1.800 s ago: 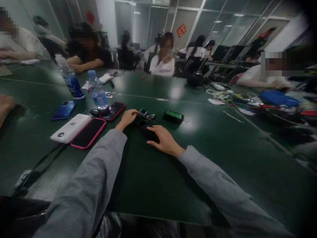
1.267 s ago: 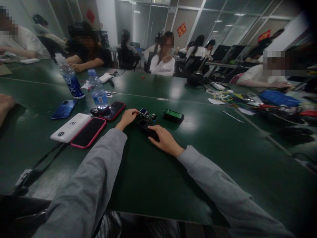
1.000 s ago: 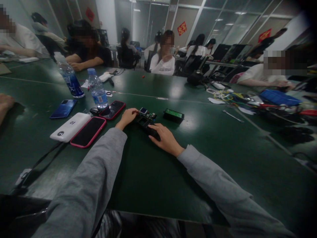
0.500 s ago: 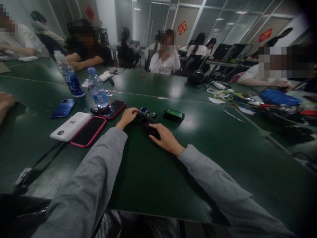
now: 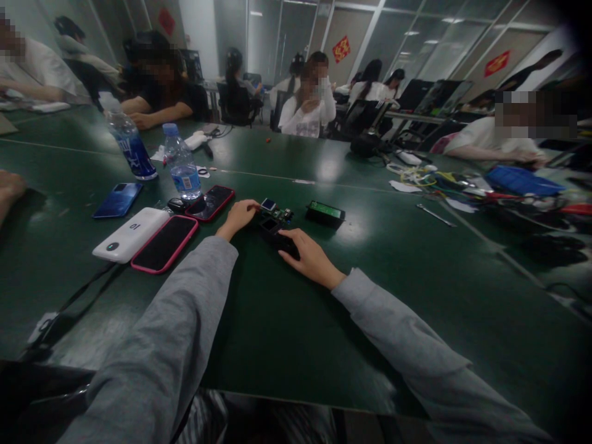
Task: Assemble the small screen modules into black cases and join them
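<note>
My left hand (image 5: 239, 217) is closed at the left edge of a small circuit board (image 5: 280, 214) that carries a little screen (image 5: 268, 205). Its fingertips pinch the board's edge. My right hand (image 5: 309, 254) wraps round a black plastic casing (image 5: 272, 227) with a square window, just on the near side of the board; part of the casing is hidden under the fingers. Board and casing lie close together, and I cannot tell whether they touch. To the right of them, apart from both hands, sits a black case holding a green circuit board (image 5: 325, 211).
Left of my arm lie a pink-edged phone (image 5: 165, 244), a white power bank (image 5: 134, 233), another phone (image 5: 211, 203) and a blue phone (image 5: 119, 200). Two bottles, one clear (image 5: 182, 166), stand behind. A wrench (image 5: 435, 215) and tangled cables (image 5: 416, 177) are on the right. Several people sit around.
Both hands keep their places on the board and the casing. Across the table, a person in white has shifted their arms slightly.
</note>
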{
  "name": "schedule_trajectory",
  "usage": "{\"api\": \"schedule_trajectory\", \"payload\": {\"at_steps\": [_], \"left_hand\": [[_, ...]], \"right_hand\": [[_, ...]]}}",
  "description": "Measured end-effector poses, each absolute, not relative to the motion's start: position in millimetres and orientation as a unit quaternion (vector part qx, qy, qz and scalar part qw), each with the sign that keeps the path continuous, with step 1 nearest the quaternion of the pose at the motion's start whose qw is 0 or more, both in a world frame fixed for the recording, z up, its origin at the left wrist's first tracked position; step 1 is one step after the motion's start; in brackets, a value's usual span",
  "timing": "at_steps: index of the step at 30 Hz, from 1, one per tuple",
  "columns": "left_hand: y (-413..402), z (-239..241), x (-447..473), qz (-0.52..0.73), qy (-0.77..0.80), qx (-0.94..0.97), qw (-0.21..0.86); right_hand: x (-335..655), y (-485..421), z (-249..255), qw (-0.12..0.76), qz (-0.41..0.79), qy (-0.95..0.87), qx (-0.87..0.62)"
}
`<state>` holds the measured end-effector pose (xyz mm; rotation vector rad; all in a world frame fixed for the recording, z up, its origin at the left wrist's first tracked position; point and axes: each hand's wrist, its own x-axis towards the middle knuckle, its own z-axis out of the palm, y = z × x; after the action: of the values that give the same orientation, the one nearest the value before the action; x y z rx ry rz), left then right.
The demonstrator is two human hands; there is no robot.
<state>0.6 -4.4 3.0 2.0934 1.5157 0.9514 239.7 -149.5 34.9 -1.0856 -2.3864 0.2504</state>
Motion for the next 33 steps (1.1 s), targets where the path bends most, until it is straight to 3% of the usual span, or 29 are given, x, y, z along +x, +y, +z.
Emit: {"api": "schedule_trajectory", "payload": {"at_steps": [33], "left_hand": [[-2.9, 0.4, 0.9, 0.346, 0.534, 0.749, 0.187]], "right_hand": [[239.6, -147.5, 33.6, 0.261, 0.095, -0.875, -0.396]]}}
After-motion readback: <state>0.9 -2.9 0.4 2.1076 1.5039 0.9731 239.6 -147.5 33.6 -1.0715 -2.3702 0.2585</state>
